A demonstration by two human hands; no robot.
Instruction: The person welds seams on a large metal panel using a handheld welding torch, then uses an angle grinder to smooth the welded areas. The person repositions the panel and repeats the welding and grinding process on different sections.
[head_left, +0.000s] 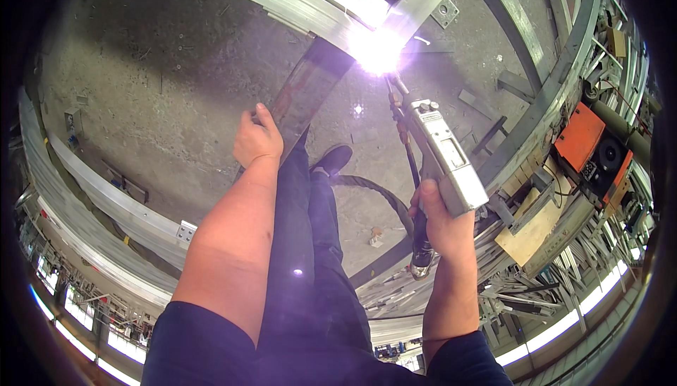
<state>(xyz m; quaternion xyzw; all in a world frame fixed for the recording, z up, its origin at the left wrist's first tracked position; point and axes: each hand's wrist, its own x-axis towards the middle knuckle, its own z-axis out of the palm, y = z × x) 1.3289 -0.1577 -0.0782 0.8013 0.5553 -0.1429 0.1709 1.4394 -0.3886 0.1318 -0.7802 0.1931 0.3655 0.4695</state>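
Observation:
A silver welding gun [448,153] with a dark handle sits in my right hand [446,220], whose fingers wrap round the grip. Its nozzle points up and away at a joint of the aluminium frame [303,12], where a white-violet arc [379,53] glares and hides the seam. My left hand [257,135] is held farther left, its fingers curled, beside the edge of a dark, reddish-brown flat metal bar [310,82]. Whether it grips anything is hidden. A dark cable [377,192] loops from the gun toward my legs.
My shoe [334,159] stands on the grey concrete floor [176,54]. Long metal rails [120,206] run along the left. At right lie an orange machine [582,139], a wooden board [525,238] and piled metal offcuts [536,294]. A curved grey beam [522,142] borders the right side.

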